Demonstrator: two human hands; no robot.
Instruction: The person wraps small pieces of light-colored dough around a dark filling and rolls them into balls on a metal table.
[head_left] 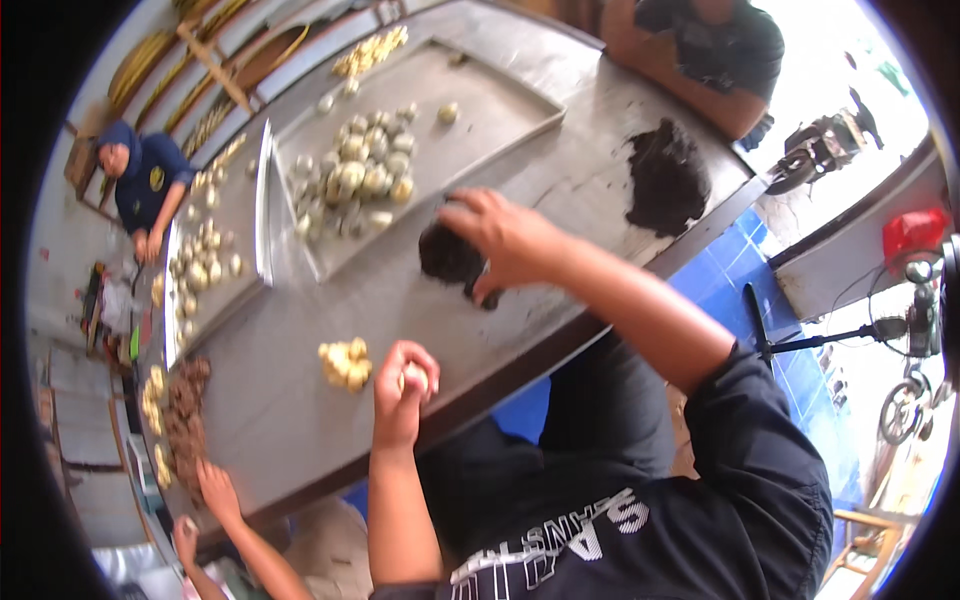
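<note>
My right hand point(508, 238) reaches across the metal table, fingers curled over a soft black lump point(447, 258). Close to the table's near edge, my left hand point(402, 388) is closed around a small pale piece point(414, 376), mostly covered by the fingers. Just left of that hand lies a small heap of pale yellow lumps point(345, 364). Beyond my hands, a shallow metal tray point(490, 150) holds a pile of greyish, rounded balls point(352, 172). A larger spread of the same-looking black stuff point(668, 182) lies toward the right end of the table.
Another tray point(225, 290) with similar balls stands at the left, beside a brown crumbly mass point(187, 410). Other people's hands point(218, 490) work at the lower left. One person point(150, 180) is at the far left, another point(715, 60) across the table.
</note>
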